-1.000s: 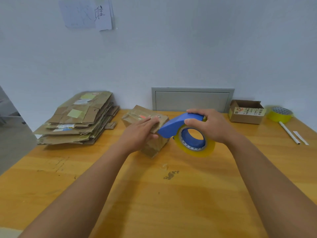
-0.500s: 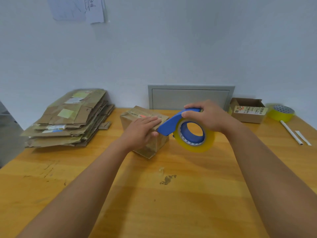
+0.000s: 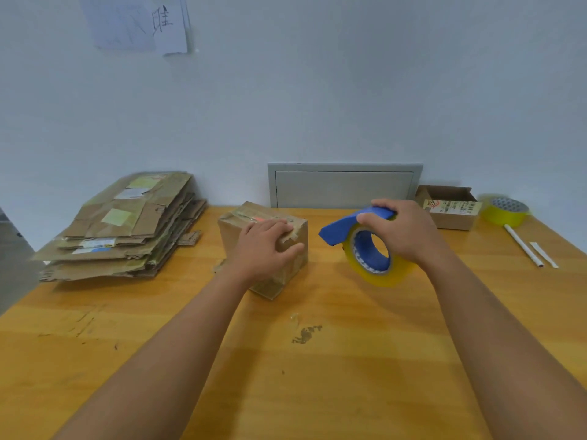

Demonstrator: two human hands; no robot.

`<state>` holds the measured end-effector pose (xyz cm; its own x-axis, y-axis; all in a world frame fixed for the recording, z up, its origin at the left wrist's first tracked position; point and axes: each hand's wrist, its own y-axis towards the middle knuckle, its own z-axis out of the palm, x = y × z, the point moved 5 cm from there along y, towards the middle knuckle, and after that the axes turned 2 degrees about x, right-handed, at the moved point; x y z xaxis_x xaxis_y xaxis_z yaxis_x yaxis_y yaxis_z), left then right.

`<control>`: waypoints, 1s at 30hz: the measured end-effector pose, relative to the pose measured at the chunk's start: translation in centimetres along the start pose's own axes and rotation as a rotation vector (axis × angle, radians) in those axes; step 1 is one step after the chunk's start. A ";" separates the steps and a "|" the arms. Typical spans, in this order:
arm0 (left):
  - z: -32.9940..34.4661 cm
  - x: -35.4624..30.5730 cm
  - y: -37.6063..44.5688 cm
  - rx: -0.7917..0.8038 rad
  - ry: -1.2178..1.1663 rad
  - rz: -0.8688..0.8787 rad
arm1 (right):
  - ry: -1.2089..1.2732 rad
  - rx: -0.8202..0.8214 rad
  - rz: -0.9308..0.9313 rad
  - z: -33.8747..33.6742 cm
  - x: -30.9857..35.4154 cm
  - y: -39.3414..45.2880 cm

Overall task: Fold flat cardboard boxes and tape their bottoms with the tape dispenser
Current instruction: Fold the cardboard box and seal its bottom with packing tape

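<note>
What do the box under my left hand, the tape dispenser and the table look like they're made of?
Box: matte brown cardboard, creased, with worn old tape on top. Tape dispenser: smooth blue body, probably plastic, carrying a glossy yellowish translucent roll. Table: orange-toned wood or wood-look laminate with visible grain, lightly glossy, scuffed.

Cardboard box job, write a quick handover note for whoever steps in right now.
Left hand: resting flat on the folded box, fingers over its taped top seam.
Right hand: grips the blue tape dispenser, held clear of the box to its right.
Done: this box is folded and tape lies along the upward-facing seam.
Left: the stack of flat boxes at the table's back left waits for folding and taping.
</note>
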<state>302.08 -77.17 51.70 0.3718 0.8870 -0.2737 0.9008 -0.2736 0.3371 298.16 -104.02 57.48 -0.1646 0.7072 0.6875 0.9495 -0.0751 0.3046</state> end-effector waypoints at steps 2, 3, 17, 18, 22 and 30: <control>0.1 -0.7 0.3 -0.094 -0.082 -0.105 | 0.025 -0.046 0.006 -0.1 0.1 -0.2; 0.1 -1.0 0.4 -0.139 -0.104 -0.141 | 0.044 -0.066 0.011 -0.2 0.2 -0.3; -2.2 -2.2 -4.8 -0.101 -0.102 0.324 | 0.382 -0.225 -0.064 -1.3 3.6 -0.7; -2.3 -2.1 -5.2 -0.094 -0.121 0.318 | 0.395 -0.214 -0.077 -1.1 4.0 -0.7; -2.5 -2.2 -5.2 -0.128 -0.162 0.241 | 0.431 -0.145 -0.112 0.4 5.0 -1.0; -2.2 -1.4 -5.0 -0.108 -0.263 0.220 | 0.486 -0.105 -0.145 1.8 4.6 -1.7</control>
<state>296.60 -76.23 52.42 0.6115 0.6818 -0.4016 0.7695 -0.3940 0.5026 296.29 -99.43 58.95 -0.4215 0.3094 0.8524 0.8799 -0.0878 0.4670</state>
